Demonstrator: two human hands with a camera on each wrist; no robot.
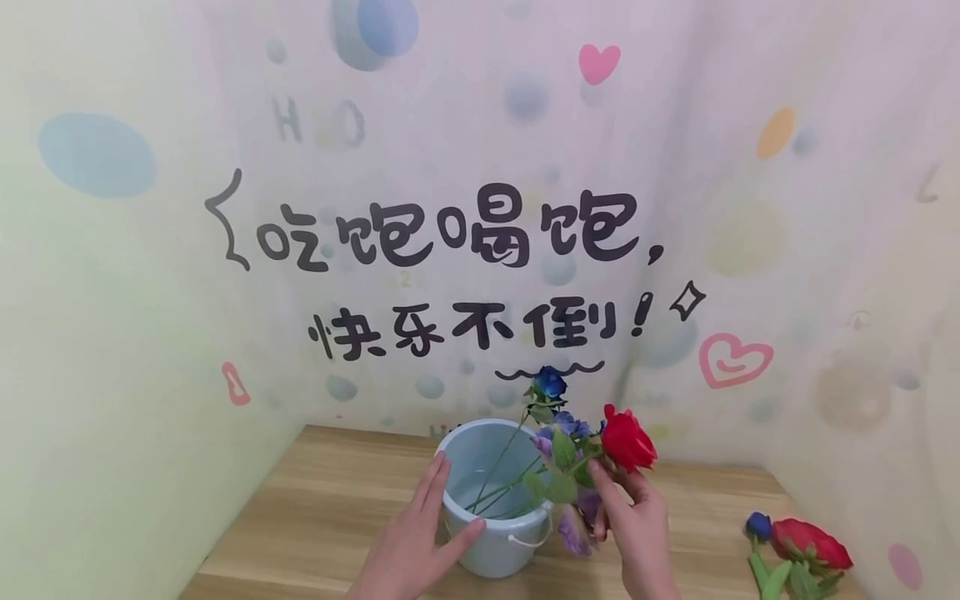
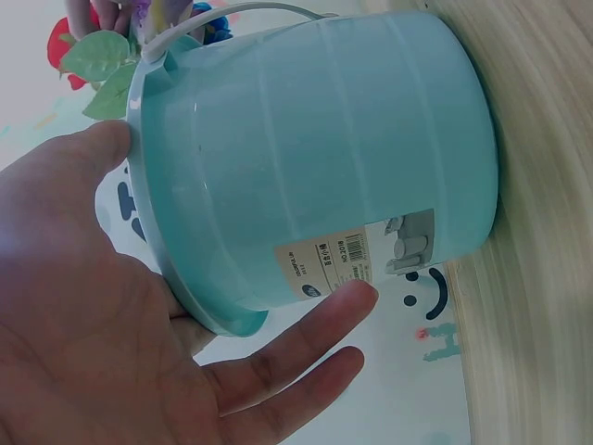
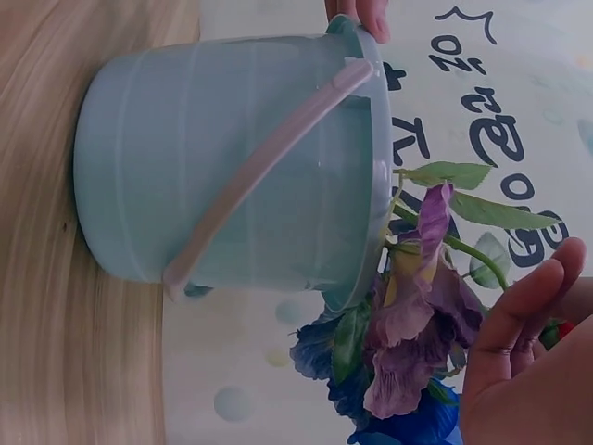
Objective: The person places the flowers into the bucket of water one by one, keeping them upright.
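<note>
A pale blue bucket (image 1: 495, 546) stands upright on the table, its handle (image 3: 269, 167) hanging down on the right side. My left hand (image 1: 420, 525) spans its left side, thumb against the rim; in the left wrist view two fingers stretch out straight beside the label. Several artificial flowers lean over the bucket's right rim, their stems inside: a blue rose (image 1: 551, 382), purple flowers (image 3: 408, 324) and a red rose (image 1: 628, 438). My right hand (image 1: 637, 517) is right of the bucket, its fingers pinching the red rose's stem just below the bloom.
At the table's right side lie another red rose (image 1: 813, 543) and a small blue flower bud (image 1: 758, 525) with green leaves. The wooden table (image 1: 300, 517) meets a printed cloth backdrop (image 1: 420, 125) with large dark lettering behind the bucket.
</note>
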